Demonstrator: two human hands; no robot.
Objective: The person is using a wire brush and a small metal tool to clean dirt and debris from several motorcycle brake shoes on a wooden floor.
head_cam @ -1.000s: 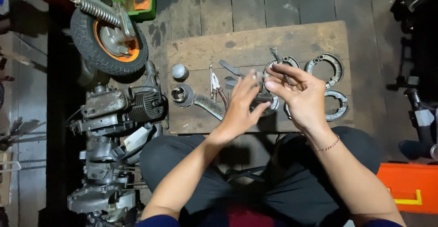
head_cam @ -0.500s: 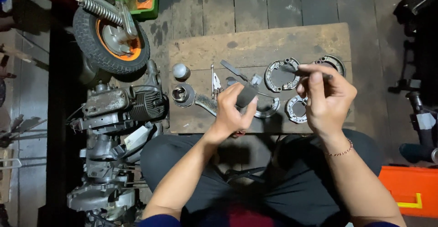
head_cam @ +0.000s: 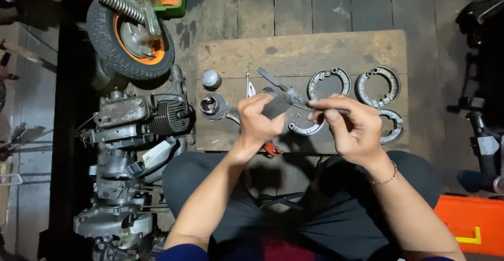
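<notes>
on the wooden board (head_cam: 315, 51) lie four brake shoes (head_cam: 328, 81).

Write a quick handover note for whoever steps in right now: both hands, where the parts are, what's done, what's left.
Left hand: closed on a small grey part, held above the wooden board.
Right hand: pinching a thin metal tool whose tip meets that part.
On the board: brake shoes, a domed cap, a round cylinder piece.
Engine lies left of the board.
Done: parts laid out. Left: the part in hand is not yet set down.
</notes>
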